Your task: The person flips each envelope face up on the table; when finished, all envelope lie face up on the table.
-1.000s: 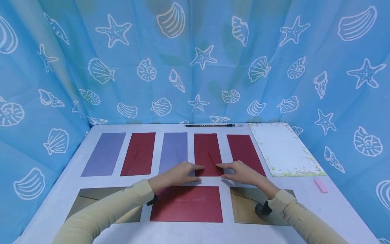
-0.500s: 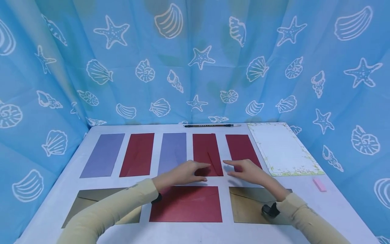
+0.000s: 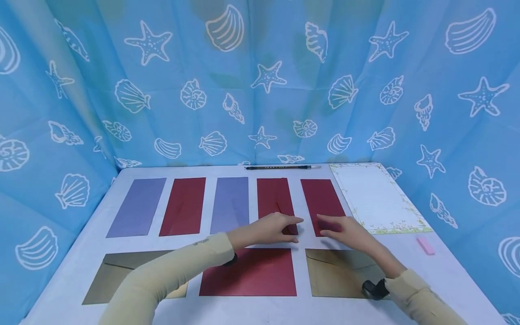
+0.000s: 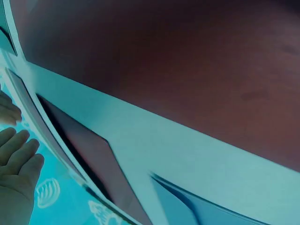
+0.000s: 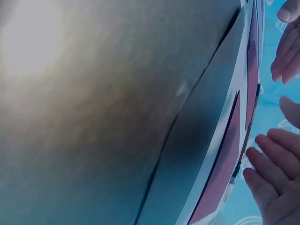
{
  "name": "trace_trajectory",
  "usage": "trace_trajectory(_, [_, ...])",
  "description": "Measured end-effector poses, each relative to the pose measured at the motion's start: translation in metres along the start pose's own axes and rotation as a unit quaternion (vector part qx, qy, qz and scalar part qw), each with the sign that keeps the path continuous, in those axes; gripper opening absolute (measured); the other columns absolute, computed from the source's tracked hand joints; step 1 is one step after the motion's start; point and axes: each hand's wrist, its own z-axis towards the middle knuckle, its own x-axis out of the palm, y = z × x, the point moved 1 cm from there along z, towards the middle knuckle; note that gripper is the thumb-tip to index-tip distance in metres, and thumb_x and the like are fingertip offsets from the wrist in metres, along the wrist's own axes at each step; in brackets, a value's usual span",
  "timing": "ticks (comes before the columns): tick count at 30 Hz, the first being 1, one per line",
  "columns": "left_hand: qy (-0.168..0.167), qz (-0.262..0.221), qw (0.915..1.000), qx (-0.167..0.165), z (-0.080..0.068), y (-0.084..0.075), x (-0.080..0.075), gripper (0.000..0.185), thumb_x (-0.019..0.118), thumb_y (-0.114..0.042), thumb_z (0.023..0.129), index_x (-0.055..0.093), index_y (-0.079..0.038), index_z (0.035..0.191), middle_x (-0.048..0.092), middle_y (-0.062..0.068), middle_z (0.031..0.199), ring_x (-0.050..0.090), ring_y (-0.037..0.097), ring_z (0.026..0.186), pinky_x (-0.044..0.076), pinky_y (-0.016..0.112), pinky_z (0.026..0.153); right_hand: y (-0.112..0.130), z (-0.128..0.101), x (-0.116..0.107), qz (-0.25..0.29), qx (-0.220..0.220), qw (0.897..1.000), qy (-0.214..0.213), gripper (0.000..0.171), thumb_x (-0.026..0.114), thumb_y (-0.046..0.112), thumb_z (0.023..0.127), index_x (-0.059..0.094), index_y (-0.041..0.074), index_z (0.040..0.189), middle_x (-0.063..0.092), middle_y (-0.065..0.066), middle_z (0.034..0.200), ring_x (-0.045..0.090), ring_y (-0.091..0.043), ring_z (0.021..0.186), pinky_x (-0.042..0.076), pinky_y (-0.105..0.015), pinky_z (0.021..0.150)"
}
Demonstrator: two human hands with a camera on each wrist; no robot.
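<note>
My left hand [image 3: 271,229] hovers over the near end of a dark red envelope [image 3: 274,194], fingers extended toward the right and holding nothing. Facing it, my right hand [image 3: 346,231] is over the lower part of the rightmost dark red envelope [image 3: 320,196], its fingers fairly straight and nothing in them. A gap separates the two hands. The left wrist view has the large red envelope [image 4: 197,89] filling its upper part, with my left hand [image 4: 18,183] at the edge. In the right wrist view, a gold envelope [image 5: 93,112] lies beneath my right hand [image 5: 276,173].
The back row also holds two purple envelopes, one at far left [image 3: 136,207], and another red envelope [image 3: 183,205]. A second gold envelope [image 3: 109,275] lies front left, partly under my sleeve. A brush [image 3: 280,167], bordered paper [image 3: 378,198] and pink eraser [image 3: 425,246] surround them.
Both hands have lifted from the fourth envelope in the back row and shifted right, the right one over the fifth. The envelopes have stayed in place.
</note>
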Motion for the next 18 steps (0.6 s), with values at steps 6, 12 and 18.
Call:
trace_trajectory(6, [0.009,0.005,0.9999,0.014,0.018,-0.009,0.007,0.060,0.071,-0.034,0.088,0.053,-0.009,0.139,0.066,0.004,0.120,0.053,0.002,0.070,0.044,0.010,0.069,-0.010,-0.012,-0.008,-0.006,0.034,0.999,-0.016,0.056,0.072,0.019,0.088,0.052,-0.002,0.136,0.059,-0.022,0.125,0.054,-0.039,0.110,0.056,-0.037,0.079])
trace_trajectory(12, [0.022,0.011,0.9995,0.020,0.028,-0.012,0.012,0.062,0.072,-0.035,0.088,0.051,-0.007,0.139,0.062,0.005,0.128,0.062,0.002,0.081,0.046,0.009,0.075,-0.015,-0.018,-0.014,-0.014,0.041,0.999,-0.022,0.057,0.071,0.018,0.088,0.051,-0.005,0.136,0.060,-0.025,0.122,0.057,-0.042,0.109,0.057,-0.036,0.076])
trace_trajectory(18, [0.033,0.038,0.9986,0.016,0.042,-0.015,0.019,0.062,0.070,-0.037,0.089,0.049,-0.009,0.141,0.055,0.001,0.137,0.052,0.008,0.123,0.041,0.016,0.096,-0.018,-0.024,-0.019,-0.026,0.048,0.998,-0.028,0.055,0.072,0.015,0.087,0.052,-0.006,0.134,0.059,-0.027,0.123,0.056,-0.044,0.109,0.056,-0.035,0.075])
